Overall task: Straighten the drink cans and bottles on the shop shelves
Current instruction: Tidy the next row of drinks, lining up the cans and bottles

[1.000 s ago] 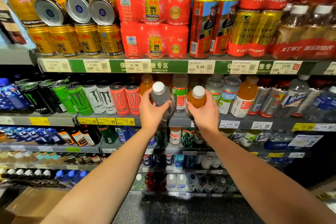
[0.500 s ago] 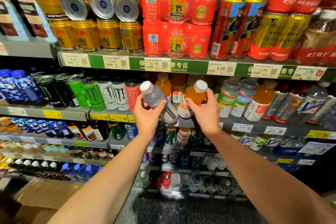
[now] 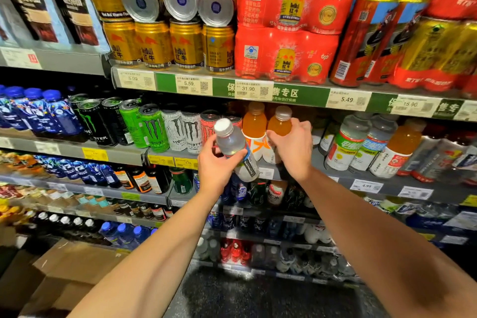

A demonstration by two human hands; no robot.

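**Clear bottle tilted off the shelf, orange bottle upright on it**

Left grip (image 3: pixel 215 162): fingers and thumb curled round the lower body of a clear bottle (image 3: pixel 236 148), holding it clear of the shelf, out in front of the shelf edge (image 3: pixel 281 173). Long axis slanted: white cap up and to the left, base down and to the right, overlapping the price strip. Bottle body above and right of the palm, label facing partly outward.

Right grip (image 3: pixel 293 147): wrapped round the shoulder of an orange bottle (image 3: pixel 280 124), thumb side towards the left, cap showing above the fingers. Axis of this one close to upright, base hidden behind the hand, so standing on the shelf or just lifted cannot be told. Touching or just beside it on the left, a second orange bottle (image 3: pixel 254 124), upright in the row.

Key relation, as a judgement: the slot for the clear bottle lies behind and above its base, into the shelf, between the Monster cans (image 3: pixel 191 131) on the left and the orange bottles on the right. Left hand nearer that gap. Needed first: rotating the cap back towards vertical, then pushing base-first onto the shelf. Risk: the slanted base catching the shelf lip or nudging the red can (image 3: pixel 207 124) just behind the cap.

Further out: green-labelled bottles (image 3: pixel 348 144) well to the right, gold cans (image 3: pixel 154 44) and red multipacks (image 3: pixel 286 54) on the shelf above.
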